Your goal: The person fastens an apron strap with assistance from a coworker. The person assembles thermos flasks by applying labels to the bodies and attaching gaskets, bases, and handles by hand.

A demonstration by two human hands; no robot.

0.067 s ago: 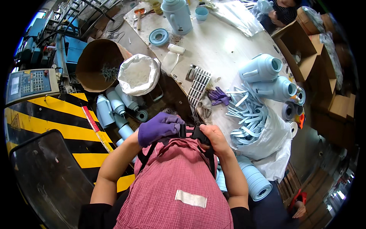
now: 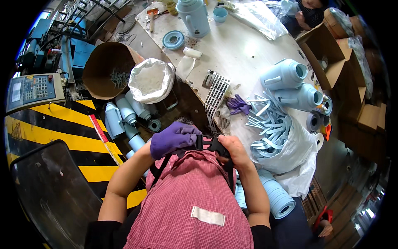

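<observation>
Against my body, my left hand (image 2: 173, 140), in a purple knitted glove, is closed at one end of a black side-release buckle (image 2: 214, 145). My bare right hand (image 2: 234, 150) grips the other end between thumb and fingers. The two halves meet or nearly meet; whether they are fastened I cannot tell. Black straps (image 2: 159, 171) run down from it on both sides over a red checked cloth (image 2: 186, 186) with a pale patch (image 2: 208, 216). My left fingertips are partly hidden behind the buckle.
Ahead, a white worktable (image 2: 240, 58) carries light blue jugs (image 2: 284, 74), a purple glove (image 2: 238, 104) and a slotted metal strip (image 2: 216, 93). A sack (image 2: 296, 153) of blue strips stands right. Left are a white-lined bucket (image 2: 151, 81) and a striped machine (image 2: 62, 128). A co-worker (image 2: 309, 14) sits far right.
My hands and the buckle hold the same place. At the far right, a pale blue piece now shows in the plastic near the co-worker.
</observation>
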